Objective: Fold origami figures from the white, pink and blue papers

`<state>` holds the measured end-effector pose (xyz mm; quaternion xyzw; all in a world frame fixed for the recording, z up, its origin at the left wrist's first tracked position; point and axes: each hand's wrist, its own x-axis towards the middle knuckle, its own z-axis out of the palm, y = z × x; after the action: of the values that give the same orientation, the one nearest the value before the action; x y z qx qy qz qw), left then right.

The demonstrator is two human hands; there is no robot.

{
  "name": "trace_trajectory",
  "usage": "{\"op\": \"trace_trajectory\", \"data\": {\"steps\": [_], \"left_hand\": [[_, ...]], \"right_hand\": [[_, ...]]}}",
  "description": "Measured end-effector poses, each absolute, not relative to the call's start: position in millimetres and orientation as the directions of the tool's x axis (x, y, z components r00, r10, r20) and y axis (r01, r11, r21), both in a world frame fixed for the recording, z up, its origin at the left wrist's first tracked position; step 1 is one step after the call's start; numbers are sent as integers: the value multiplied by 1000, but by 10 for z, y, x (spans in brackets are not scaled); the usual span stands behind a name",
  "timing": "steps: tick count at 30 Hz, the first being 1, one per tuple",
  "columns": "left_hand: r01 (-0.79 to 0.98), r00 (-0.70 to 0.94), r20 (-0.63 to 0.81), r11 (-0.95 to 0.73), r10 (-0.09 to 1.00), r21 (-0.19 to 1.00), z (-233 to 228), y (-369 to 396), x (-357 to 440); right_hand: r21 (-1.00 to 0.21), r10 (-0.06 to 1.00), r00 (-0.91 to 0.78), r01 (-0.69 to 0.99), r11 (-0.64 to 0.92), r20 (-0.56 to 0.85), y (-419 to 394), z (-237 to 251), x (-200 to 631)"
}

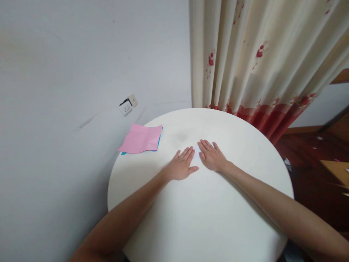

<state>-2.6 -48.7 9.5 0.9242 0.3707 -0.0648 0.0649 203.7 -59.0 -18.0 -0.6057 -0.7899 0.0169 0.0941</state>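
Hands: both are laid palm down near the middle of the round white tabletop (218,218), side by side and angled toward each other.
Left hand (181,165): it is pressed flat, the fingers stretched out straight and close together, the thumb spread toward the right hand; nothing is gripped.
Right hand (212,156): it is also spread flat, the fingers extended and slightly fanned, pointing toward the far left edge; nothing is held.
Gap: the fingertips of the two hands are kept just apart, with bare tabletop seen between them.
White sheet: whether a white sheet lies under the palms cannot be told, since the surface there is the same white.
Pink paper (140,139): a creased square sheet is placed at the far left edge of the tabletop, partly overhanging the rim, well apart from the left hand.
Blue paper (160,138): it is stacked under the pink paper, only a thin strip being shown along the right and bottom sides.
Surroundings: a pale wall with a socket (127,106) is seen beyond the left edge, and a cream curtain (259,54) with red flowers beyond the far edge.
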Motion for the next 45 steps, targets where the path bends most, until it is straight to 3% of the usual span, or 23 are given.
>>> {"op": "trace_trajectory", "data": {"steps": [4,8,11,15,19,22,28,35,38,41,45], "left_hand": [[765,636,-226,-641,738,61,171,-647,-78],[846,532,-100,-527,841,78,226,-621,-74],[874,417,72,-422,906,240,251,-419,-70],[788,443,200,-486,874,377,204,-196,-76],[729,525,174,-546,833,413,135,-214,-57],[711,539,142,-539,830,452,120,-266,-31],[681,525,102,-489,845,545,126,-265,-14],[504,467,34,-297,884,811,145,-279,14],[295,389,80,-207,918,933,162,-269,59],[114,270,113,-149,956,982,189,-268,107],[-14,162,161,-161,974,987,214,-306,162]], "right_hand": [[-155,983,-157,973,171,99,-558,-183,2158],[-170,988,-104,978,123,112,-548,-195,2235],[-171,982,-144,972,163,118,-547,-187,2244],[-181,941,-309,926,330,135,-573,-132,2200],[-217,875,-461,848,483,148,-615,-86,2133],[-256,860,-484,821,510,161,-624,-86,2108],[-348,894,-401,824,447,200,-602,-92,2120],[-449,924,-220,823,348,313,-581,-79,2106],[-660,914,30,701,269,404,-550,-83,2078],[-902,932,233,397,171,279,-528,-67,2027],[-999,994,97,3,41,41,-556,-11,1951]]}}
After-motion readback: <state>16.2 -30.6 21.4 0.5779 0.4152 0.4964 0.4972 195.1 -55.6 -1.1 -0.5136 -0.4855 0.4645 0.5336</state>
